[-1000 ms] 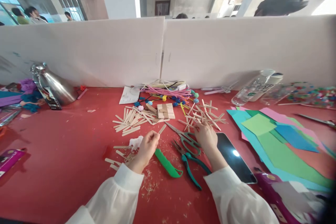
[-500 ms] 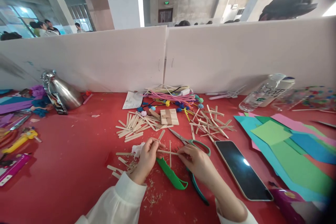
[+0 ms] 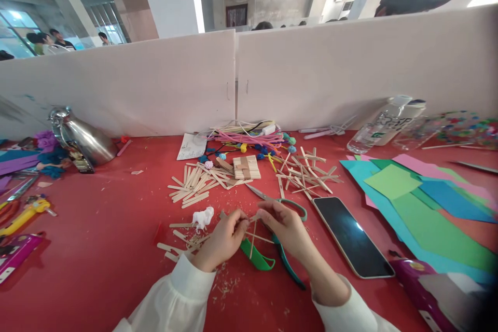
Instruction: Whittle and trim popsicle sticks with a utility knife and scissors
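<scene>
Over the middle of the red table, my left hand (image 3: 223, 237) and my right hand (image 3: 288, 225) pinch a thin wooden stick (image 3: 253, 218), their fingertips close together. Just beneath the fingers, two narrow wooden strips cross; the sideways strip (image 3: 264, 239) runs toward my right hand. Under them lies a green plastic tool (image 3: 259, 259), its front end partly covered by my left hand. Scissors with teal handles (image 3: 291, 265) lie open under my right hand, which hides part of them. A small white animal-shaped figure (image 3: 203, 217) stands left of my left hand.
Craft sticks (image 3: 196, 181) and a pile of thin strips (image 3: 309, 174) lie farther back, beside a small wooden panel (image 3: 252, 168). A phone (image 3: 352, 236) and coloured paper (image 3: 420, 218) are on the right. A metal jug (image 3: 83, 137) stands left, before a white partition (image 3: 163, 83).
My hands have come closer together, and less of the pinched stick shows between them. The white figure, earlier mostly behind my left hand, now shows fully. The whole view has shifted slightly.
</scene>
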`<control>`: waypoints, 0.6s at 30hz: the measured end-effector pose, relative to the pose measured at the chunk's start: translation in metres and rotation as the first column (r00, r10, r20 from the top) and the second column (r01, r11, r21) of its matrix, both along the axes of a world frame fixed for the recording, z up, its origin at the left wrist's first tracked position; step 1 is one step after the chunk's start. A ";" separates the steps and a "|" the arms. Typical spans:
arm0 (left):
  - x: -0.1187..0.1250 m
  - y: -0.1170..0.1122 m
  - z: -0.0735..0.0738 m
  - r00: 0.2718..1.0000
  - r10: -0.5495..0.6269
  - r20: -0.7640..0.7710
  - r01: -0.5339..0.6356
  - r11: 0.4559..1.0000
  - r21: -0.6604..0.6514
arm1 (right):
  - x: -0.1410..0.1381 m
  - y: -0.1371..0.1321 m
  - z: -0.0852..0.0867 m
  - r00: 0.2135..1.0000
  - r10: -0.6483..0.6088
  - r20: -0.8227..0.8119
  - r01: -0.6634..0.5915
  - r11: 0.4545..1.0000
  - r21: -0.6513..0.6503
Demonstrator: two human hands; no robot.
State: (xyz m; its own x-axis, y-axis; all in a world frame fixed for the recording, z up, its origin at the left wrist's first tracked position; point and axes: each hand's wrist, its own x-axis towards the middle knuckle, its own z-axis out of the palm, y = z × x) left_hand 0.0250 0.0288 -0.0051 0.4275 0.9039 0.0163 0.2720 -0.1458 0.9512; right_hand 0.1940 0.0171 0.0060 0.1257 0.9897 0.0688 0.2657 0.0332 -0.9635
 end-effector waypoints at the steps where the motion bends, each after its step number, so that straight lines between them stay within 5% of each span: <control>1: 0.000 0.000 0.000 1.000 -0.009 0.009 0.009 1.000 -0.009 | 0.001 0.000 0.001 0.999 -0.025 -0.036 0.025 1.000 -0.007; 4: 0.001 0.003 -0.001 0.979 0.107 0.171 -0.086 0.988 -0.128 | 0.003 -0.003 0.008 0.979 -0.158 -0.129 0.157 0.987 -0.019; 9: 0.002 0.013 -0.003 0.734 0.453 0.506 -0.142 0.831 -0.538 | 0.000 -0.010 0.016 0.951 -0.219 -0.220 0.218 0.976 -0.029; 18: -0.002 0.015 0.010 0.558 0.544 0.627 0.078 0.718 -0.692 | -0.007 -0.012 0.009 0.965 -0.097 -0.244 0.089 0.995 -0.042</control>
